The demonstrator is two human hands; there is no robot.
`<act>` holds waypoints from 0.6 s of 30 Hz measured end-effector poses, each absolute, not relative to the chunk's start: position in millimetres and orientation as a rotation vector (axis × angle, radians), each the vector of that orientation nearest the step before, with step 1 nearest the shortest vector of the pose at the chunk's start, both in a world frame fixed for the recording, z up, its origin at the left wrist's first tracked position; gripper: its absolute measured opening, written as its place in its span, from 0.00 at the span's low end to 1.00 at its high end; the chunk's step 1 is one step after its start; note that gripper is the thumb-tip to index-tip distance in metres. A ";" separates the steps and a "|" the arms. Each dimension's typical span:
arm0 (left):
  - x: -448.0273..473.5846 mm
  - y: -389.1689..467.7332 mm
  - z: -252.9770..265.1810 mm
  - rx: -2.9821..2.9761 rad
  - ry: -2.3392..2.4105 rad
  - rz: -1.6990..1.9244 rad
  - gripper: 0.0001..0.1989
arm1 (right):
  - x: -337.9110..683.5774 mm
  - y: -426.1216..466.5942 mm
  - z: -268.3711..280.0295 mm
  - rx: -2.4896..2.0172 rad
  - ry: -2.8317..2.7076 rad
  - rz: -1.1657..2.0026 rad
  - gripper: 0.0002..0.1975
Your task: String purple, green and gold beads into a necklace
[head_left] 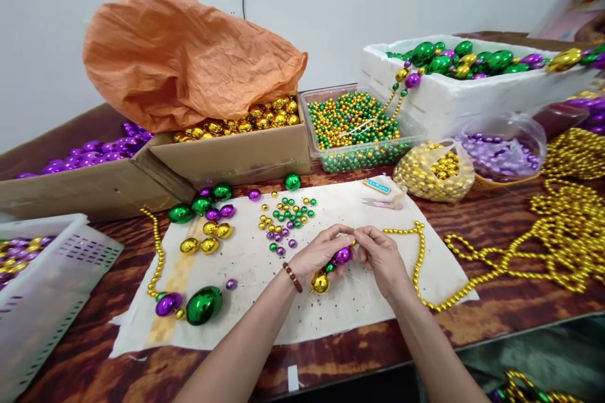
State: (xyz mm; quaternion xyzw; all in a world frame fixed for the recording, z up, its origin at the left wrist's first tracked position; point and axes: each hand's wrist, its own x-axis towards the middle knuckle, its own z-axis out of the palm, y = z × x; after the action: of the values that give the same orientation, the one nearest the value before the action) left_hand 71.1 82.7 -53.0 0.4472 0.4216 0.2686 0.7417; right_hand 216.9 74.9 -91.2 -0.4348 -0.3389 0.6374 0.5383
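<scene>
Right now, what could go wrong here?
Small loose beads lie just beyond the left hand; a bump might scatter them. The gold bead chain curves close by the right hand and could snag. The purple ball at the fingers might slip.

Illumination was bright and diffuse; shadows were soft.
Small specular highlights marked the held purple bead (343,255) and the large green bead (203,305). Wide-angle distortion stretched the perforated white basket (63,283) at the left edge; pink fabric (562,25) at the upper right was blurred; the space below the table (350,351) was dark.
</scene>
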 end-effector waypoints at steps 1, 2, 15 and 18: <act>71.1 83.8 -54.9 0.996 0.929 0.571 0.25 | 220.1 76.5 -95.3 -1.045 -0.787 1.491 0.12; 71.0 84.8 -57.0 1.022 0.931 0.551 0.24 | 225.7 79.6 -99.2 -1.058 -0.761 1.454 0.13; 71.2 90.4 -73.6 1.051 0.922 0.511 0.22 | 247.8 84.1 -98.5 -1.011 -0.705 1.587 0.15; 71.3 90.8 -67.4 1.035 0.909 0.485 0.22 | 239.9 81.2 -95.7 -0.994 -0.722 1.591 0.14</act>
State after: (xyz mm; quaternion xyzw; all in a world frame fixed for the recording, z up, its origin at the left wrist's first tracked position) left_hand 71.3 90.8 -67.4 0.4726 0.4152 0.2217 0.7451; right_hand 239.9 81.2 -95.7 -0.4174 -0.3031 0.6682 0.5361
